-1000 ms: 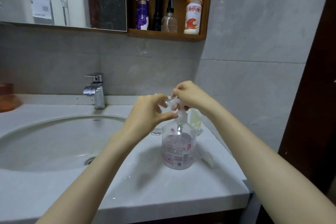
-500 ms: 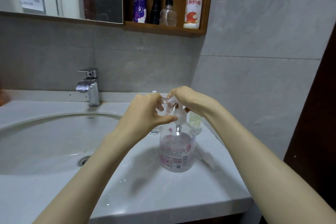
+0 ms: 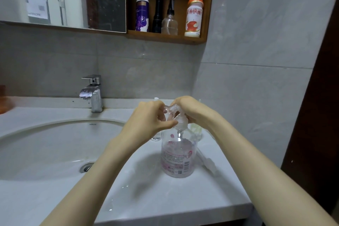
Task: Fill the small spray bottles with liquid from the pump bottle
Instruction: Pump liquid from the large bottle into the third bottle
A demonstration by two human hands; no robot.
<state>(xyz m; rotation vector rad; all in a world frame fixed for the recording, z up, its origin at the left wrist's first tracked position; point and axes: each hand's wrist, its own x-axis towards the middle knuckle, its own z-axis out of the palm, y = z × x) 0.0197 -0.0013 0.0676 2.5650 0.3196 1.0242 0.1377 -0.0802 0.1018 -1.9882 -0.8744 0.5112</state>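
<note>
1. Bathroom vanity first: a white counter (image 3: 165, 198) runs along our front. Its basin (image 3: 45, 152) lies to our left with a chrome faucet (image 3: 92, 93) at the back, and a wooden shelf (image 3: 165, 37) of bottles hangs on the wall above.
2. Our pump bottle (image 3: 177, 158) stands upright on the counter just right of the basin, directly beneath both hands.
3. Our left hand (image 3: 149, 121) grips a small spray bottle (image 3: 172, 109), fingers and thumb curled round its body. It is uncapped, and its threaded neck shows between the two hands.
4. Our right hand (image 3: 194, 111) comes in from the right and curls over the pump head (image 3: 180, 122).
5. What matters next is the small bottle's long axis. It is tilted, with the neck pointing up and to the right, so the mouth sits just beside the pump head at its upper left. We judge the mouth must stay at the spout while the right hand, the nearer one to the pump, presses down.
6. Our right fingers hide the spout, so we cannot tell whether spout and mouth touch, nor how full the small bottle is.
7. Behind the hands, a clear small bottle (image 3: 156, 135) and a yellowish one (image 3: 196, 129) are partly covered. A sprayer cap with dip tube (image 3: 208, 163) lies on the counter to the right of the pump bottle.
</note>
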